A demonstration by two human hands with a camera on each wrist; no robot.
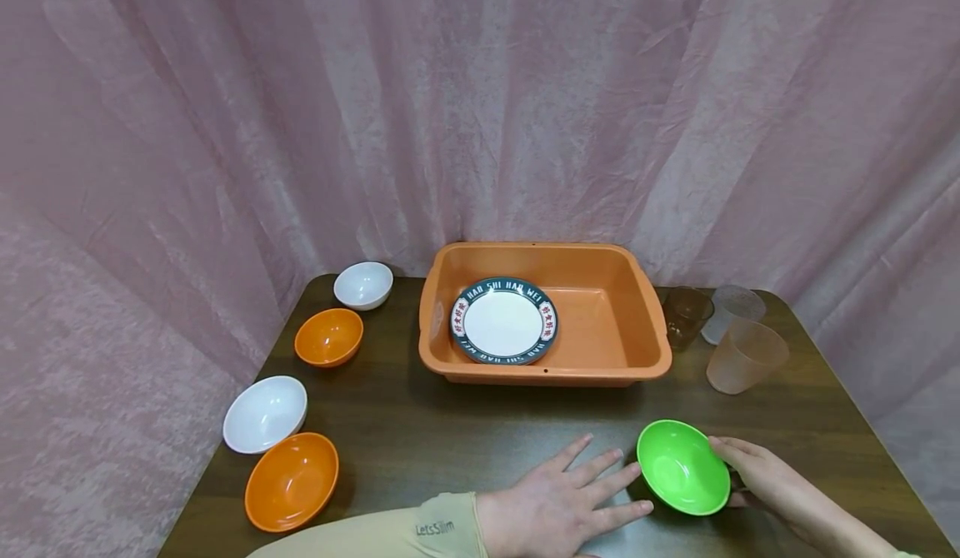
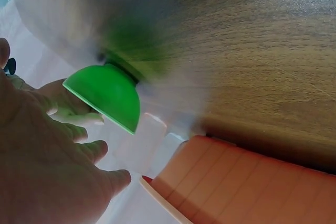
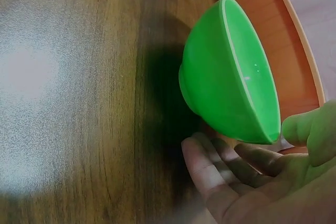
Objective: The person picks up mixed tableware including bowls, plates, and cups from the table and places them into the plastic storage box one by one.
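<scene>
A green bowl (image 1: 683,468) is at the front right, its mouth facing up, its base close over the wooden table. My right hand (image 1: 761,483) grips it from the right. In the right wrist view, the thumb (image 3: 302,129) is at the rim of the green bowl (image 3: 220,72) and the other fingers reach under its side. Left of the bowl, my left hand (image 1: 566,500) is stretched out with fingers spread and holds nothing. Its fingertips point toward the bowl, as the left wrist view also shows.
Behind the hands stands an orange basin (image 1: 600,316) holding a round plate (image 1: 501,322) with a dark patterned rim. Three cups, brown (image 1: 684,318), clear (image 1: 731,312) and peach (image 1: 744,358), stand right of it. White bowls (image 1: 265,415) and orange bowls (image 1: 292,483) line the left edge.
</scene>
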